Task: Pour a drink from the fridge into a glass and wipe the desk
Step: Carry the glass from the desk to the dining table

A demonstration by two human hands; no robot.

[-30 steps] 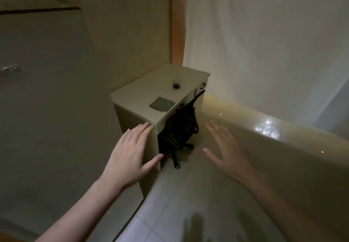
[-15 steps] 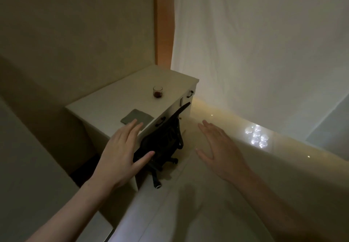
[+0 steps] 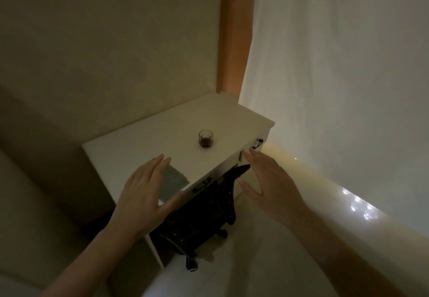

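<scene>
**Grey cloth to be collected for the desk wipe**

Dark red drink is seen in the glass (image 3: 205, 138), which stands upright on the desk (image 3: 139, 148) toward the 12 o'clock side of the top, so the pouring part is judged complete. A grey cloth (image 3: 173, 182) lies flat near the desk's 6 o'clock edge, well apart from the glass and partly covered in the head view by the left hand (image 3: 145, 194).

The left hand is held above the cloth with fingers straight and thumb spread; nothing is held. The right hand (image 3: 270, 185) is raised at 3 o'clock of the left, off the desk's front edge, fingers likewise extended and empty. Whether either hand touches the desk cannot be told.

The step in hand is judged to be taking up the cloth. It is best pressed flat under the palm or gathered at one edge, then drawn in strokes across the top. Strokes toward 12 o'clock should be stopped short of the glass, or the glass should be steadied with the free hand, since a knock would spill the drink. A black chair (image 3: 204, 215) is tucked beneath the desk.
</scene>
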